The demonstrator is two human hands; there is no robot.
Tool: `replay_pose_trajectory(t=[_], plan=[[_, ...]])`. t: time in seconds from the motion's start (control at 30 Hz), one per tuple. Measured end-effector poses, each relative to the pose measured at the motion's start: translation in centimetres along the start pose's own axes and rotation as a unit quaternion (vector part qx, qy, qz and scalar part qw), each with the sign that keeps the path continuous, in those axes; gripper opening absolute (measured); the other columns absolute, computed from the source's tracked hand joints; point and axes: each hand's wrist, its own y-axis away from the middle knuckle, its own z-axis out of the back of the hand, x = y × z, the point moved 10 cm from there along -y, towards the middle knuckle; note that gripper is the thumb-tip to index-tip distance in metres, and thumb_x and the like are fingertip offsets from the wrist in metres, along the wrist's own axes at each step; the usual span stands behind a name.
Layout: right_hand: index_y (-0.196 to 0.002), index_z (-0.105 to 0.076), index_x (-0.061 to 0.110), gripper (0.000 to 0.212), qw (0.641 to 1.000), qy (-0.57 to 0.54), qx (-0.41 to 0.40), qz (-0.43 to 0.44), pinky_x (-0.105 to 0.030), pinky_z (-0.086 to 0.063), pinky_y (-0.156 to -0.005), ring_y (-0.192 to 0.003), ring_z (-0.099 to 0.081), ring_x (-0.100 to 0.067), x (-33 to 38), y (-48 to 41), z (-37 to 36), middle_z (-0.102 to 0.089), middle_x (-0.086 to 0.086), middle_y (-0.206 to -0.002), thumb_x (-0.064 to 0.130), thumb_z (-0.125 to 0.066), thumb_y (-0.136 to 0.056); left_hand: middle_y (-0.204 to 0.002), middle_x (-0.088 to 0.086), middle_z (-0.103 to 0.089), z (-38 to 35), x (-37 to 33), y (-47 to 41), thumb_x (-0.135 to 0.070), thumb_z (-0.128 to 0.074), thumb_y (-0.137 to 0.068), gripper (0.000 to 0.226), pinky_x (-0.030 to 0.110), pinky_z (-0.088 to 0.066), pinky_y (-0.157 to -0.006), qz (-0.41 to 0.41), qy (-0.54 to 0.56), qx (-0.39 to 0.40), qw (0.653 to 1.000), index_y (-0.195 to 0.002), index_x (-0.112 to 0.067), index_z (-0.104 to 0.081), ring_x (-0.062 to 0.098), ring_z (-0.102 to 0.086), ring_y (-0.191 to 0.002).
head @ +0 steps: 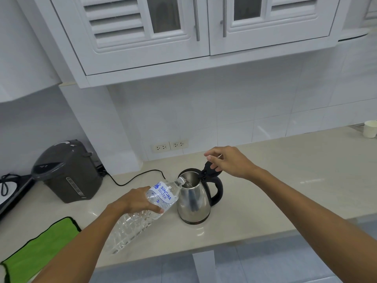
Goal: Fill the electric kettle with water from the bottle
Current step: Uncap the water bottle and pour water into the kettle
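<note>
Pouring stage. Your left hand [140, 201] is wrapped around the tilted bottle [142, 213], its neck resting at the rim of the kettle [194, 199], which stands between your hands. Your right hand [226, 162] pinches the raised lid [208, 167], fingers loosely curled. Risk: squeezing the soft bottle could surge water past the rim onto the countertop [265, 190]; releasing the lid could knock the neck aside.

Left of my left hand I see a dark grey hot water dispenser [68, 172] standing on the pale counter [285, 180], its black cord [134, 179] trailing along the back. Below that hand a green cloth [40, 248] lies at the counter's front edge. Behind my right hand are two wall sockets [169, 146]; far right, a white cup [370, 129]. White cabinets [183, 31] hang overhead.
</note>
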Motion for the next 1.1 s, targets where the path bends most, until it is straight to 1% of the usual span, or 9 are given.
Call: replay_pose_trajectory(t=[0.2, 0.3, 0.37, 0.47, 0.53, 0.63, 0.8, 0.97, 1.1], plan=[[-0.119, -0.073, 0.021, 0.023, 1.000, 0.000, 0.004, -0.001, -0.033, -0.064, -0.079, -0.079, -0.076, -0.005, -0.2, -0.3, -0.4, -0.077, -0.003, -0.094, 0.028, -0.060, -0.101, -0.121, -0.016, -0.071, 0.1, 0.0, -0.1, -0.071, -0.090, -0.057, 0.080, 0.024, -0.051, -0.084, 0.001, -0.006, 0.002, 1.000, -0.127, -0.043, -0.065, 0.003, -0.067, -0.102], [-0.118, -0.073, 0.023, 0.022, 1.000, -0.004, 0.004, -0.005, -0.038, -0.064, -0.079, -0.080, -0.077, -0.012, -0.4, -0.4, -0.6, -0.078, -0.004, -0.091, 0.030, -0.060, -0.101, -0.115, -0.018, -0.073, 0.0, 0.2, -0.1, -0.073, -0.090, -0.055, 0.079, 0.023, -0.053, -0.081, 0.005, -0.007, 0.004, 1.000, -0.124, -0.044, -0.066, 0.003, -0.070, -0.095], [-0.118, -0.073, 0.023, 0.022, 1.000, -0.007, 0.004, -0.007, -0.039, -0.064, -0.080, -0.081, -0.077, -0.014, -0.5, -0.5, -0.7, -0.078, -0.005, -0.090, 0.030, -0.060, -0.101, -0.114, -0.018, -0.073, 0.1, 0.2, -0.1, -0.073, -0.090, -0.055, 0.077, 0.023, -0.053, -0.079, 0.004, -0.011, 0.006, 1.000, -0.123, -0.044, -0.066, 0.002, -0.071, -0.093], [-0.118, -0.073, 0.022, 0.023, 1.000, -0.010, 0.002, -0.008, -0.039, -0.064, -0.080, -0.081, -0.077, -0.014, -0.6, -0.6, -0.8, -0.078, -0.006, -0.091, 0.029, -0.060, -0.101, -0.113, -0.018, -0.073, 0.1, 0.1, -0.2, -0.072, -0.090, -0.055, 0.076, 0.023, -0.053, -0.078, 0.003, -0.012, 0.007, 1.000, -0.122, -0.044, -0.066, 0.003, -0.071, -0.093], [-0.119, -0.073, 0.020, 0.023, 1.000, -0.012, 0.003, -0.008, -0.037, -0.064, -0.080, -0.081, -0.077, -0.012, -0.6, -0.6, -1.0, -0.078, -0.006, -0.092, 0.028, -0.060, -0.101, -0.115, -0.017, -0.072, 0.1, 0.2, -0.2, -0.073, -0.089, -0.054, 0.078, 0.024, -0.054, -0.081, 0.003, -0.014, 0.006, 1.000, -0.123, -0.044, -0.066, 0.003, -0.070, -0.095], [-0.118, -0.073, 0.017, 0.023, 1.000, -0.020, 0.004, -0.008, -0.035, -0.064, -0.079, -0.080, -0.076, -0.010, -0.6, -0.6, -1.3, -0.076, -0.002, -0.093, 0.025, -0.060, -0.101, -0.116, -0.017, -0.072, 0.1, 0.1, -0.3, -0.072, -0.089, -0.056, 0.078, 0.023, -0.054, -0.081, 0.002, -0.016, 0.009, 1.000, -0.124, -0.044, -0.065, 0.003, -0.069, -0.098], [-0.119, -0.073, 0.016, 0.023, 1.000, -0.027, 0.008, -0.006, -0.034, -0.064, -0.080, -0.081, -0.076, -0.010, -0.7, -0.8, -1.9, -0.075, -0.001, -0.097, 0.024, -0.060, -0.102, -0.109, -0.017, -0.074, -0.1, 0.0, -0.3, -0.070, -0.090, -0.056, 0.074, 0.022, -0.053, -0.073, 0.003, -0.014, 0.014, 1.000, -0.120, -0.043, -0.066, 0.005, -0.073, -0.085], [-0.118, -0.073, 0.017, 0.022, 0.999, -0.033, 0.008, -0.004, -0.034, -0.064, -0.080, -0.080, -0.077, -0.009, -0.8, -1.2, -2.4, -0.075, -0.003, -0.097, 0.025, -0.060, -0.101, -0.113, -0.017, -0.073, -0.1, 0.1, -0.4, -0.073, -0.090, -0.055, 0.077, 0.024, -0.054, -0.079, 0.003, -0.018, 0.013, 1.000, -0.122, -0.043, -0.065, 0.004, -0.071, -0.092], [-0.118, -0.073, 0.018, 0.022, 0.999, -0.036, 0.007, -0.008, -0.035, -0.064, -0.081, -0.080, -0.077, -0.010, -1.1, -1.4, -2.8, -0.076, -0.003, -0.097, 0.025, -0.060, -0.101, -0.110, -0.016, -0.075, 0.2, 0.4, -0.6, -0.074, -0.090, -0.054, 0.076, 0.025, -0.055, -0.077, 0.005, -0.021, 0.014, 1.000, -0.120, -0.044, -0.066, 0.005, -0.072, -0.085]])
